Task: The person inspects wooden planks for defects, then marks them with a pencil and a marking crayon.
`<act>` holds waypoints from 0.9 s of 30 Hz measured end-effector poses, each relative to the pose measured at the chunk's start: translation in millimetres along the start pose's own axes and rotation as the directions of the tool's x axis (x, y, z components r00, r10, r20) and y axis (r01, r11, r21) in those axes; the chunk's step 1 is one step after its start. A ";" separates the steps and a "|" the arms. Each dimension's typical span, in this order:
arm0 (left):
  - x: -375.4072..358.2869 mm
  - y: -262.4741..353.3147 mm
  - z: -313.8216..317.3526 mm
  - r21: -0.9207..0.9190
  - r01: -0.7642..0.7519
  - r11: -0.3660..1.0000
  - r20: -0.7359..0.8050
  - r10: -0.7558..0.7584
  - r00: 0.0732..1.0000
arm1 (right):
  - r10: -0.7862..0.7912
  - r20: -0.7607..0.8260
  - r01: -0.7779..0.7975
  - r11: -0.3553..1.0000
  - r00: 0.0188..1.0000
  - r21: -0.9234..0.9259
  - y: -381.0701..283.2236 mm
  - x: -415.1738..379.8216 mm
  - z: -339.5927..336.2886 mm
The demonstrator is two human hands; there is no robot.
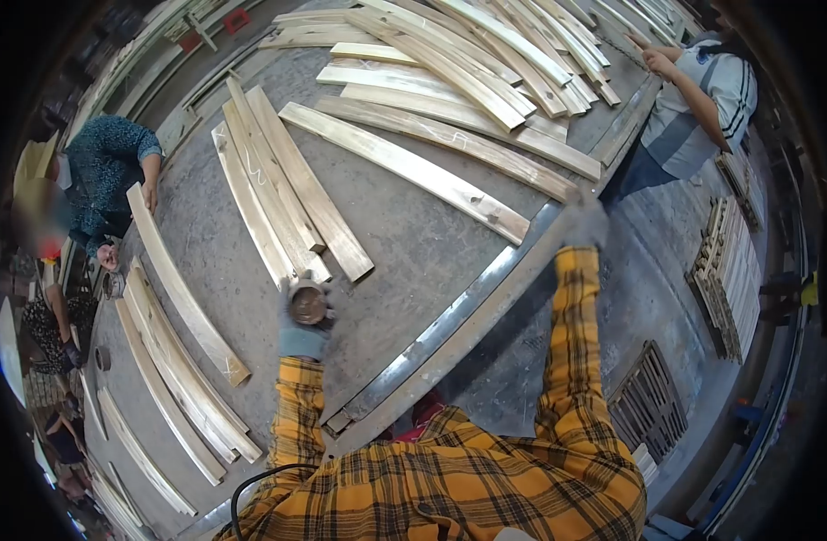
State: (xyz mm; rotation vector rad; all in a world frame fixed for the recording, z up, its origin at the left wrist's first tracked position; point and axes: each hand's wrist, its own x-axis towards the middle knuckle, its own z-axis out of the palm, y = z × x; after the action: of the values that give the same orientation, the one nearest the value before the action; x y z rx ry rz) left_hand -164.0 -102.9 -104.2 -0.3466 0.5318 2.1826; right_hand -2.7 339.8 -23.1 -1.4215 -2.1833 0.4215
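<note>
My left hand (pixel 292 338), in a grey glove, is closed around a small round container (pixel 308 306) that looks brown inside. It is beside the near ends of several wooden boards (pixel 265 180), one chalk-marked. My right hand (pixel 584 224), also gloved, is blurred over the table's metal edge. It is at the near end of a wooden board (pixel 458 137) with a chalk mark; whether its fingers grip the board cannot be made out. Just left of that hand, a paler board (pixel 404 169) with a knot near its end lies on the table.
The grey table (pixel 413 270) has a metal edge strip (pixel 449 317) in front of me. More boards are piled at the far side (pixel 485 54) and at the left (pixel 174 361). One person (pixel 116 180) bends at the left; another (pixel 702 108) stands at the right. Stacked slats (pixel 729 279) stand beyond.
</note>
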 end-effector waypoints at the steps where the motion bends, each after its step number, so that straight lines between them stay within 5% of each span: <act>1: -0.3 11.0 -10.5 -0.082 -0.091 0.993 -0.009 0.090 0.996 | -0.005 0.002 0.005 1.000 1.000 0.002 6.3 13.6 1.0; 3: -2.5 34.2 -26.9 -0.198 -0.223 0.954 -0.027 0.222 0.975 | 0.127 -0.033 -0.130 0.984 0.991 -0.126 15.4 33.6 10.8; 7: 1.0 75.5 -80.3 -0.229 -0.368 0.901 -0.031 0.371 0.928 | 0.174 -0.014 -0.174 0.985 0.985 -0.004 6.2 13.0 26.7; 11: 17.6 83.5 -98.1 -0.240 -0.464 0.853 -0.113 0.450 0.886 | -0.096 0.210 0.149 0.956 0.973 -0.251 -8.9 -10.4 12.8; 13: 26.0 83.3 -104.7 -0.285 -0.426 0.859 -0.008 0.442 0.897 | -0.072 -0.030 0.073 0.997 0.997 0.027 2.2 22.5 3.3; 15: 28.9 74.0 -97.5 -0.352 -0.376 0.857 0.021 0.409 0.912 | -0.062 -0.283 0.093 0.991 0.957 0.097 37.4 87.8 25.3; 16: 29.7 68.4 -92.2 -0.409 -0.317 0.856 0.051 0.369 0.928 | -0.138 -0.308 0.128 0.990 0.941 -0.054 54.7 115.0 31.2; 18: 28.2 61.8 -85.8 -0.415 -0.319 0.852 0.051 0.372 0.927 | -0.117 -0.238 0.100 0.992 0.964 -0.082 66.8 145.9 40.0; 20: 27.5 57.4 -87.9 -0.341 -0.353 0.871 0.025 0.384 0.923 | 0.175 -0.023 -0.176 0.973 0.984 -0.149 67.4 147.9 40.3; 23: 24.1 55.6 -84.4 -0.331 -0.364 0.871 0.019 0.392 0.920 | 0.017 -0.055 -0.023 0.994 0.998 -0.107 65.0 109.8 34.7; 27: 31.4 58.5 -82.1 -0.389 -0.381 0.838 0.033 0.427 0.904 | 0.038 0.026 -0.039 0.999 0.999 0.031 69.7 117.0 18.6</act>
State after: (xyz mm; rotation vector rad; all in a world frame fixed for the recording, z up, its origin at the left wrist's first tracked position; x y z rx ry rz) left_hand -224.2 -154.2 -174.1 -0.3229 0.1155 2.7071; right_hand 0.9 475.2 -46.2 -1.4505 -2.1629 0.4880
